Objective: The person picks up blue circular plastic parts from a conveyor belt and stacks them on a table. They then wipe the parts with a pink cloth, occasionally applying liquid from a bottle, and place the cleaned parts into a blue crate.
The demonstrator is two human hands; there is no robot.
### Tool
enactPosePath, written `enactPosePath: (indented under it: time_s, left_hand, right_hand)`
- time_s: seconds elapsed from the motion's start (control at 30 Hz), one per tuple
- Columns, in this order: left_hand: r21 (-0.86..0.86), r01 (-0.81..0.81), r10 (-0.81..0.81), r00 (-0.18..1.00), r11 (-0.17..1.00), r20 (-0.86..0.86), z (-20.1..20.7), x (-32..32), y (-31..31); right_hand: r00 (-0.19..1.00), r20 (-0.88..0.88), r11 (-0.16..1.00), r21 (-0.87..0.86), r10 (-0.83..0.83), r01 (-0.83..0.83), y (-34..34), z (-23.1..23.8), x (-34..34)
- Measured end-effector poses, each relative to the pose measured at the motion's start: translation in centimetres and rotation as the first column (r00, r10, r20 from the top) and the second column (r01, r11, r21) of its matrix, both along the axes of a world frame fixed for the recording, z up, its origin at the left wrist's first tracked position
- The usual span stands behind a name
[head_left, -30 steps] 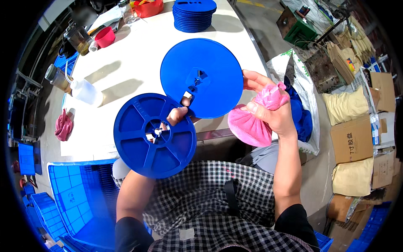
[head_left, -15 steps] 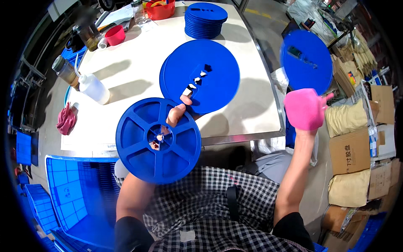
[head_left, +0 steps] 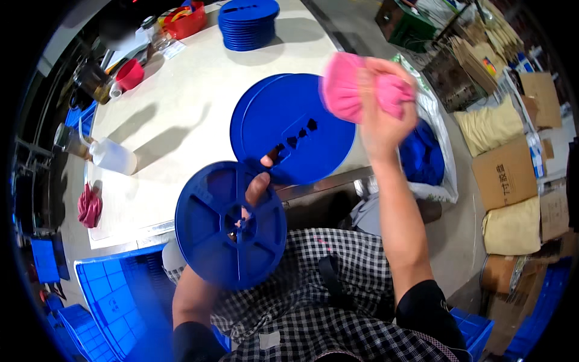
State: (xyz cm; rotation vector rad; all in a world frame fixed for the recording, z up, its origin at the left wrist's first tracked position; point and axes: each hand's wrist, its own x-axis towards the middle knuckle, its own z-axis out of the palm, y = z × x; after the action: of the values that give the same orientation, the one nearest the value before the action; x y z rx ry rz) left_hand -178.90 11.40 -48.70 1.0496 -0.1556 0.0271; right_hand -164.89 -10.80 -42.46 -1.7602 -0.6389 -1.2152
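Note:
A blue spoked reel (head_left: 202,202) is tilted in front of me, with my left hand (head_left: 258,188) closed on it near the hub. The thumb lies over the reel, and much of the hand is hidden behind it. Just beyond, two overlapping smooth blue discs (head_left: 301,102) have a row of dark cut-outs; a fingertip of my left hand shows by the lowest one. Whether that hand also bears the discs, I cannot tell. Over the table's right side, my right hand (head_left: 386,114) is wrapped round a bunched pink cloth (head_left: 344,90), slightly blurred, near the discs' upper right edge.
A stack of blue discs (head_left: 248,27) stands at the back of the white table (head_left: 175,78). To the left are a squeeze bottle (head_left: 113,155), a red cup (head_left: 129,74) and a dark pink rag (head_left: 89,206). A white sack (head_left: 447,181) holding blue pieces and a blue crate (head_left: 108,301) flank me.
My right hand has moved left and up with the pink cloth. A blue disc beside it earlier is gone from that spot. The left hand still holds the reel, and the whole view has shifted.

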Motion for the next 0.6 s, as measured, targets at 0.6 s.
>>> enactPosePath:
  time_s: [0.6]
  left_hand:
    - [-0.100,0.207,-0.220,0.965,0.973,-0.141,-0.7,1.1,1.2]
  right_hand:
    - [0.909,0.041,0.751,-0.580,0.415,-0.317,3.3,-2.9,-6.1]
